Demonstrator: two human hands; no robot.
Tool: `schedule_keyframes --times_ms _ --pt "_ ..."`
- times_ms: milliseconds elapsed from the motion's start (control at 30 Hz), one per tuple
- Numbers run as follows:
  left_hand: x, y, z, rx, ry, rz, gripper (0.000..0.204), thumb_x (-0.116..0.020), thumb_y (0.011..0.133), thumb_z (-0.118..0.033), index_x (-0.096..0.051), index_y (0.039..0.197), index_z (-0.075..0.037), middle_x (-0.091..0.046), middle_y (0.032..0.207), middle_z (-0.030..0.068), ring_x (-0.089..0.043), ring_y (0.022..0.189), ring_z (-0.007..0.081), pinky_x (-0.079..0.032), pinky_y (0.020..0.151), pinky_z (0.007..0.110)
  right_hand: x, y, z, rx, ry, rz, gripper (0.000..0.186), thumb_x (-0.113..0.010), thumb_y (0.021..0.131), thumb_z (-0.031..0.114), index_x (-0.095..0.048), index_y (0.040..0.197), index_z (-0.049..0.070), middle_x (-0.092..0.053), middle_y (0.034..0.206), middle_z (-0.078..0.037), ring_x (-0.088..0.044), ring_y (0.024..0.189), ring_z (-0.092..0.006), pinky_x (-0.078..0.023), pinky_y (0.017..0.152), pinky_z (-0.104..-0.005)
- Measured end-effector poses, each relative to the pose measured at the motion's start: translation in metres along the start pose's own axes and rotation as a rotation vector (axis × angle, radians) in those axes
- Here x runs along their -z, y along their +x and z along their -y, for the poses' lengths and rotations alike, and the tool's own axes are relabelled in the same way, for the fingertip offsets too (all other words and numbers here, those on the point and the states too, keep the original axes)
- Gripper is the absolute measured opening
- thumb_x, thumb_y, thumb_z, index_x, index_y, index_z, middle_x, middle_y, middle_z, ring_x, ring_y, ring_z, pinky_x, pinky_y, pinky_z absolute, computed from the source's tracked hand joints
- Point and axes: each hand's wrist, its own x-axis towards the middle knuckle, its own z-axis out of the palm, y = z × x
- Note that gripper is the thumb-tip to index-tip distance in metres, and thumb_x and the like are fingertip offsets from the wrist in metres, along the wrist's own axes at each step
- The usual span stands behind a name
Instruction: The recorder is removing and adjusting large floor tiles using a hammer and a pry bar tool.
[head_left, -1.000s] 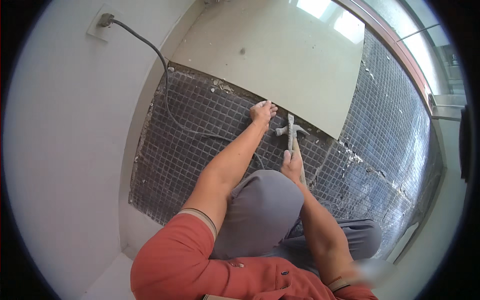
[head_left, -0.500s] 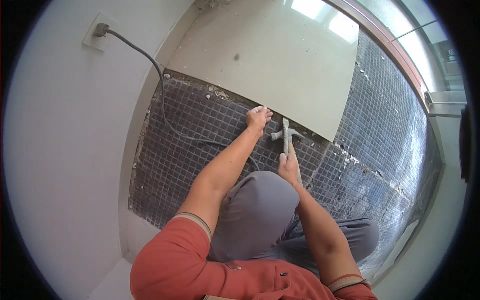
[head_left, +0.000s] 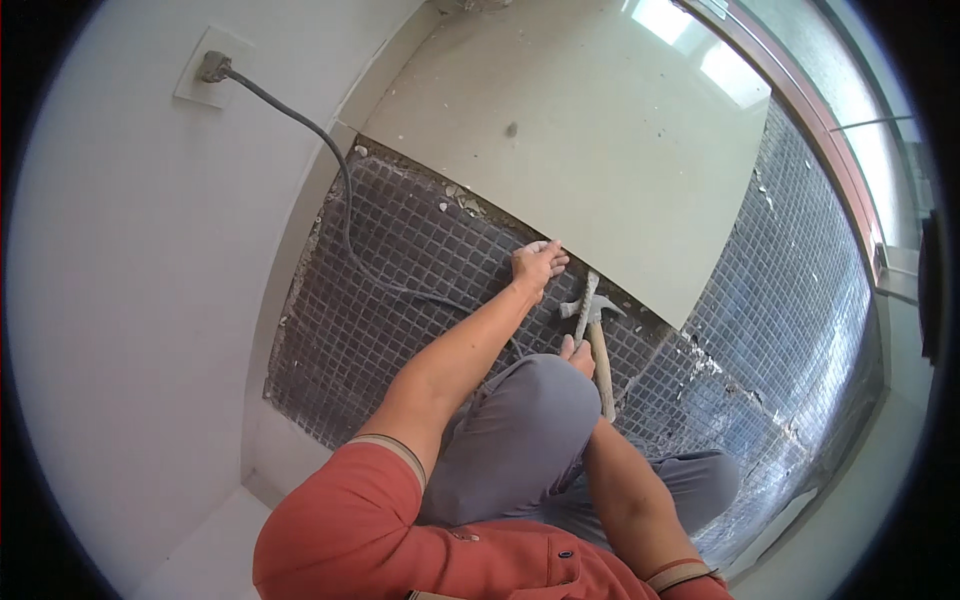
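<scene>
My left hand (head_left: 535, 265) is at the near edge of a large beige tile (head_left: 580, 140), fingers bent against it, apparently gripping the edge. My right hand (head_left: 578, 355), partly behind my grey-clad knee, is closed on a textured metal bar (head_left: 585, 305), whose upper end reaches the tile's edge just right of my left hand. A claw hammer (head_left: 601, 365) with a wooden handle lies on the dark gridded floor (head_left: 420, 230) beneath the bar, its head beside the tile's edge.
A dark cable (head_left: 345, 200) runs from a socket (head_left: 205, 75) on the white wall (head_left: 130, 280) across the floor. More gridded floor with broken bits (head_left: 760, 350) extends to the right. A reddish sill (head_left: 820, 140) and glass panel (head_left: 860, 110) border the upper right.
The whole view has shifted, with tile and hands lower in the picture. My right hand has slid lower behind the knee with the bar, uncovering the hammer's handle. My left hand stays at the edge.
</scene>
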Motion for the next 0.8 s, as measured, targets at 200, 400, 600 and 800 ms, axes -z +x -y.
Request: schedule_keyframes --times_ms 200,400,600,800 --pt "0.001 0.002 -0.003 0.0 0.02 -0.07 0.018 -0.059 0.09 -0.021 -0.06 0.087 -0.003 -0.064 0.08 0.0048 -0.064 0.07 0.0138 -0.052 0.059 0.024 0.007 0.006 0.004 -0.074 0.036 0.157 0.039 -0.052 0.091 0.035 -0.05 0.085 -0.003 -0.058 0.072 -0.029 -0.057 0.073 -0.0484 -0.043 0.063 -0.052" --pt "0.019 0.002 -0.005 0.008 0.019 -0.096 0.022 -0.06 0.09 -0.023 -0.06 0.088 -0.001 -0.065 0.084 0.0078 -0.066 0.076 0.0175 -0.054 0.066 0.029 -0.024 0.007 -0.03 -0.038 0.006 0.33 0.031 -0.047 0.095 0.035 -0.05 0.093 0.004 -0.059 0.081 -0.015 -0.057 0.08 -0.0315 -0.043 0.066 -0.0427" --pt "0.014 -0.005 0.001 -0.013 0.021 -0.106 0.022 -0.06 0.09 -0.023 -0.06 0.089 -0.001 -0.065 0.085 0.0079 -0.066 0.075 0.0171 -0.054 0.065 0.028 -0.03 0.008 -0.061 0.289 -0.037 0.365 0.035 -0.052 0.091 0.037 -0.049 0.091 0.002 -0.058 0.077 -0.021 -0.059 0.079 -0.0408 -0.043 0.067 -0.0488" --pt "-0.002 -0.004 0.002 -0.01 0.016 -0.088 0.022 -0.06 0.09 -0.023 -0.06 0.09 -0.001 -0.065 0.084 0.0078 -0.065 0.073 0.0158 -0.054 0.065 0.028 -0.009 0.002 -0.052 0.236 -0.045 0.359 0.035 -0.052 0.091 0.037 -0.049 0.091 0.003 -0.058 0.077 -0.021 -0.059 0.078 -0.0408 -0.043 0.067 -0.0491"
